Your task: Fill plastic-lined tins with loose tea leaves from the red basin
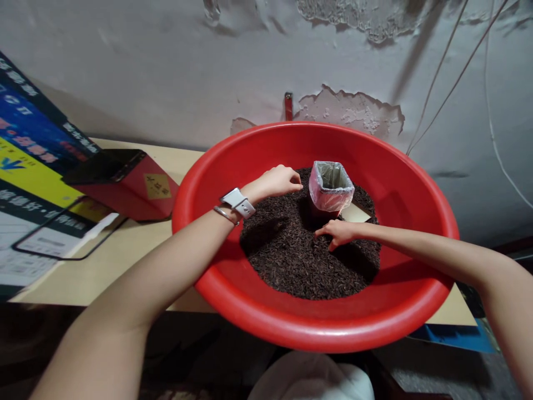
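Note:
A wide red plastic basin [320, 332] holds a bed of dark brown, slender dry pieces resembling loose tea leaves [308, 272]. Upright among them stands a small square container [328, 201], lined with a clear plastic bag folded over its rim. My left hand [282, 181], with a watch at the wrist, hovers over the leaves left of the container. Its fingers are curled, and whatever they may hold is hidden. In front of the container, my right hand [339, 231] has its fingers apart, tips at the leaves. A pale flat card [355, 213] lies behind that hand.
Left of the basin, a red tapered box [141, 191] with a gold label lies tilted on the pale tabletop [95, 278]. A bent black wire frame [45, 256] and a large printed carton [37, 161] are nearby. Behind is a peeling wall with hanging cords [445, 100].

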The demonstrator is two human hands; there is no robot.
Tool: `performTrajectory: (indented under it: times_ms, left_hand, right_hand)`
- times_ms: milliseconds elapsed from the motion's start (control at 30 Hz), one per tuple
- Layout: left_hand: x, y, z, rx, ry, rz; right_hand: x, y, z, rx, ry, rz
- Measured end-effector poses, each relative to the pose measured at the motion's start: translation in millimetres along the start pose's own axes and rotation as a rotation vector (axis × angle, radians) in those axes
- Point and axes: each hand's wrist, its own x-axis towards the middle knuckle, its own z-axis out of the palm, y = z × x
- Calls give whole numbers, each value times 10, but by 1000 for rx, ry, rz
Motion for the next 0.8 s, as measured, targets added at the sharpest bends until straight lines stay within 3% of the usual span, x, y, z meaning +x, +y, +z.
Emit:
performTrajectory:
  times_ms: [133, 300, 500, 633, 733, 800]
  left_hand:
    - [1, -4, -11, 19, 40, 14]
    - [-10, 22, -58, -9, 77, 7]
    - [-41, 92, -86, -23, 72, -14]
    - [-19, 69, -65, -14, 62, -18]
    - [-2, 34, -63, -18, 60, -10]
    - [0, 23, -64, -27, 58, -17]
  right_hand:
    - [-149, -140, -299, 137, 138, -73]
    - [-415, -114, -749, 382, 588, -111]
    - [-362, 141, -881, 472, 987, 113]
    - [-289, 297, -851, 454, 996, 268]
    - [-356, 312, -867, 408, 924, 229]
    - [-410, 285, -866, 339, 788, 178]
